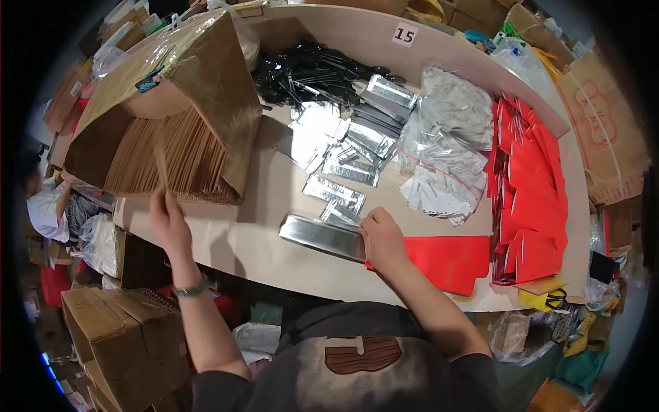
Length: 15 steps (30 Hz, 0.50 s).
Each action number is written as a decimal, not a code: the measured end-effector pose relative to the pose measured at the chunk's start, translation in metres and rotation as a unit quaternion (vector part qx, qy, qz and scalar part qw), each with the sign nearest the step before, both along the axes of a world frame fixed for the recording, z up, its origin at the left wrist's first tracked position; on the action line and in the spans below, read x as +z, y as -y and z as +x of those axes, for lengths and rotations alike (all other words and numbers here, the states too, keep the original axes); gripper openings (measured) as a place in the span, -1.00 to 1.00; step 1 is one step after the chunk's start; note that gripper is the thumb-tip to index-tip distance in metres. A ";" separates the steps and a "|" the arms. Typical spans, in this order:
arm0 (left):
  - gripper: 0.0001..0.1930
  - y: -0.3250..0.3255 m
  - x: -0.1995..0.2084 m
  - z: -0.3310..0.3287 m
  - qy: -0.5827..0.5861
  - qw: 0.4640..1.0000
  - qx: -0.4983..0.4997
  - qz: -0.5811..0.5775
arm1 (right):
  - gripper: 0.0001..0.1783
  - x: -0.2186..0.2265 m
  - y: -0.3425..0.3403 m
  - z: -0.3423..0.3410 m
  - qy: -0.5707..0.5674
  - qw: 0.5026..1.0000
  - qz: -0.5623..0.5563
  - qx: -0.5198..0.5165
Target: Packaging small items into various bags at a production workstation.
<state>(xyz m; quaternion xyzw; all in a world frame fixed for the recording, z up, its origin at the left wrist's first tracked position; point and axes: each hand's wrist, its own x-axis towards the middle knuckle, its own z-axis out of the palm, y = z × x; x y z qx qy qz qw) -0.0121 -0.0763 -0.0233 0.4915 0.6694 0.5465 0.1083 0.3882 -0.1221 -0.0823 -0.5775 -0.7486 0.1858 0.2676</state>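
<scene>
My left hand (pixel 169 223) is closed on the lower end of a thin brown cardboard piece (pixel 161 165), slightly blurred, at the mouth of a large carton (pixel 237 103). Inside that carton stands a tight row of similar brown cardboard pieces (pixel 195 161). My right hand (pixel 383 237) is closed at the right end of a long, shiny silver piece (pixel 319 235) on the table; its fingertips are partly hidden. Under and beside the right wrist lies a flat red sleeve or folder (pixel 453 261). Several small silver packets (pixel 334 192) lie just beyond the right hand.
Black slender items (pixel 309 72) are heaped at the back of the table (pixel 268 199). A clear bag (pixel 453 117) of white packets lies right of the silver packets. Red folders (pixel 532 185) are stacked along the right side. Cartons (pixel 113 323) stand below the table at left.
</scene>
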 end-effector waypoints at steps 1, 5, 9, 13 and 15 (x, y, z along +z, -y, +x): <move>-0.80 0.020 -0.006 0.016 0.002 0.999 0.026 0.034 | -0.92 0.001 -0.001 -0.001 -0.001 1.000 -0.002 0.000; -0.85 0.081 -0.047 0.089 0.063 0.998 -0.026 -0.015 | -0.92 0.008 -0.008 -0.005 0.006 1.000 0.019 0.017; -0.80 0.072 -0.047 0.152 -0.114 0.956 -0.261 -0.070 | -0.86 0.019 -0.017 -0.012 0.114 0.985 -0.126 0.019; -0.87 0.081 -0.048 0.177 -0.198 0.936 -0.205 -0.207 | -0.85 0.011 -0.018 -0.007 0.093 0.982 -0.162 0.026; -0.87 0.084 -0.050 0.182 -0.205 0.935 -0.178 -0.229 | -0.85 0.005 -0.010 -0.010 0.021 0.997 -0.070 0.008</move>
